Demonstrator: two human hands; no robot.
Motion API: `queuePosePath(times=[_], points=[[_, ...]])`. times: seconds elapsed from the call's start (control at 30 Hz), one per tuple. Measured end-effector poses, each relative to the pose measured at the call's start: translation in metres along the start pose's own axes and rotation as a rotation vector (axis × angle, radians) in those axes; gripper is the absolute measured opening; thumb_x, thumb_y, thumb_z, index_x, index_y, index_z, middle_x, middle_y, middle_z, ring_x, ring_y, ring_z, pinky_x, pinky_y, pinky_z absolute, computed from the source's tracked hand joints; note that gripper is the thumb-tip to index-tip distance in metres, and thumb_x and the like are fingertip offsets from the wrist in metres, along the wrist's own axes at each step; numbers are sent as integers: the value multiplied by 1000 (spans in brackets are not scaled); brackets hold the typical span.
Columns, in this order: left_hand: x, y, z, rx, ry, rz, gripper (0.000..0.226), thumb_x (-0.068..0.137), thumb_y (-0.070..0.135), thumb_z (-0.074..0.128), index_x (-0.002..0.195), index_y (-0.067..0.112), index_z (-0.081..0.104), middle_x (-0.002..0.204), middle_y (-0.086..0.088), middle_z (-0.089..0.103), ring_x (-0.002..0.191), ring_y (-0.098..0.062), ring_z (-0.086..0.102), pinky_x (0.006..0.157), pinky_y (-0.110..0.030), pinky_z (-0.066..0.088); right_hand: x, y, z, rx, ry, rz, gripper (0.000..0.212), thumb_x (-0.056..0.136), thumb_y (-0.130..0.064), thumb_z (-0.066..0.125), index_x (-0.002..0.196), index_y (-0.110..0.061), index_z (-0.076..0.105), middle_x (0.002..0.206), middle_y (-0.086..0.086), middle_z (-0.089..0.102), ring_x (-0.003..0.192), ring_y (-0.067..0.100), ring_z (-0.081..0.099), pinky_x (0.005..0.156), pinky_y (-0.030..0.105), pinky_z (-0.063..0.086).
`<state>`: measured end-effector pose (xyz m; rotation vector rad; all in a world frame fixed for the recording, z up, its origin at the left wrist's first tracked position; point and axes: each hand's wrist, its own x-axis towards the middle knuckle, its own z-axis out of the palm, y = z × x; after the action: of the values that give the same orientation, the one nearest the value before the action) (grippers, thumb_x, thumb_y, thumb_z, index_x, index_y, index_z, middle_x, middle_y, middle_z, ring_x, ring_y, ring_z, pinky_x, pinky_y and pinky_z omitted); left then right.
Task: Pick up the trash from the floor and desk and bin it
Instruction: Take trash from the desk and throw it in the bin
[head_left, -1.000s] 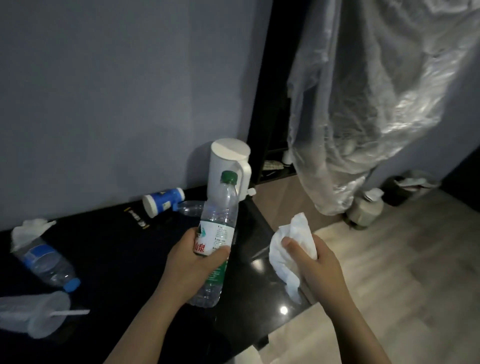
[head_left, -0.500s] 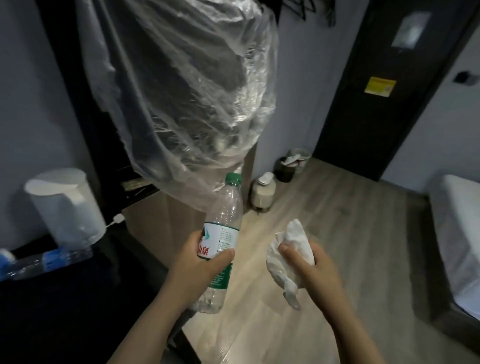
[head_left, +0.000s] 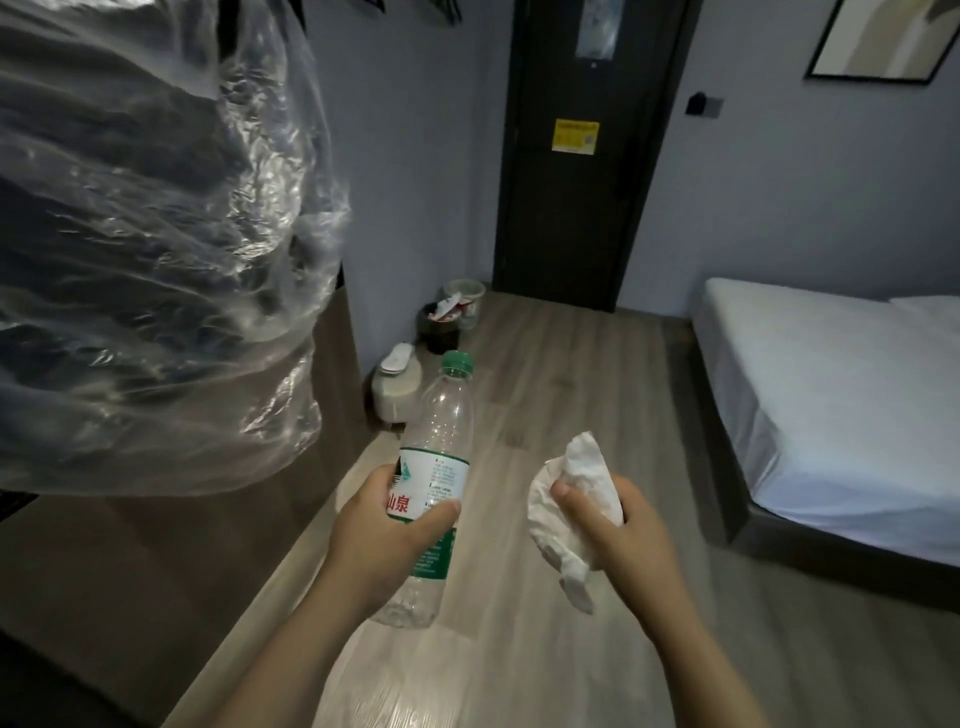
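My left hand (head_left: 382, 535) grips an empty clear plastic bottle (head_left: 441, 431) with a green cap, held upright over the wooden floor. A crumpled white tissue (head_left: 571, 499) is held in my right hand (head_left: 618, 535), just right of the bottle. Far ahead by the wall stands a dark trash bin (head_left: 441, 332) with paper scraps showing in its top, and a pale second bin (head_left: 467, 299) stands behind it.
A large clear plastic cover (head_left: 150, 249) hangs at the left over a dark cabinet. A small white lidded appliance (head_left: 395, 384) sits on the floor near the bin. A bed with white sheets (head_left: 831, 395) fills the right side. A dark door (head_left: 582, 156) is ahead.
The view has swung right, away from the black desk and white kettle, toward the door, bins and bed. Both hands keep their hold on the bottle and the tissue.
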<state>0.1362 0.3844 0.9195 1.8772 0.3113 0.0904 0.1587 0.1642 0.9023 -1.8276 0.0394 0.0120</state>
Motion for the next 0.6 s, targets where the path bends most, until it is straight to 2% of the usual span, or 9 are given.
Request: queuePosePath(times=[0.1, 0.17, 0.27, 0.4, 0.5, 0.6], points=[[38, 3, 21, 5, -23, 13, 25, 74, 26, 77, 93, 23, 61, 83, 3, 69, 72, -7, 65, 51, -12, 43, 34, 2, -8, -11, 4, -5, 33, 79, -51, 59, 92, -21, 67, 83, 6, 72, 78, 19, 71, 75, 50, 57], [68, 4, 32, 9, -31, 28, 23, 76, 21, 76, 94, 21, 61, 83, 2, 69, 69, -5, 65, 48, -9, 42, 63, 5, -10, -3, 20, 3, 32, 79, -49, 60, 92, -21, 67, 83, 6, 72, 78, 19, 71, 75, 49, 58], [114, 6, 41, -1, -42, 32, 23, 76, 21, 75, 94, 21, 60, 83, 3, 69, 68, -4, 65, 48, -10, 42, 107, 6, -5, -8, 61, 34, 39, 75, -56, 63, 99, -26, 66, 88, -1, 73, 82, 13, 71, 78, 47, 58], [192, 16, 41, -8, -25, 21, 27, 74, 31, 77, 94, 27, 60, 83, 7, 68, 76, -8, 65, 56, -22, 43, 185, -5, 10, -47, 57, 53, 49, 75, -67, 63, 98, -24, 65, 86, 1, 73, 81, 19, 72, 76, 52, 58], [250, 26, 38, 9, -17, 7, 28, 75, 31, 76, 97, 25, 59, 85, 8, 67, 75, -7, 63, 56, -24, 42, 243, -20, 22, -80, 38, 44, 39, 81, -59, 63, 88, -22, 64, 79, 3, 72, 75, 21, 72, 74, 51, 58], [302, 34, 38, 21, -10, 13, 21, 76, 27, 75, 91, 24, 59, 81, 6, 67, 71, -7, 62, 54, -22, 41, 297, -23, 33, -89, 45, 65, 41, 77, -59, 62, 95, -22, 65, 83, 3, 73, 74, 17, 72, 71, 45, 60]])
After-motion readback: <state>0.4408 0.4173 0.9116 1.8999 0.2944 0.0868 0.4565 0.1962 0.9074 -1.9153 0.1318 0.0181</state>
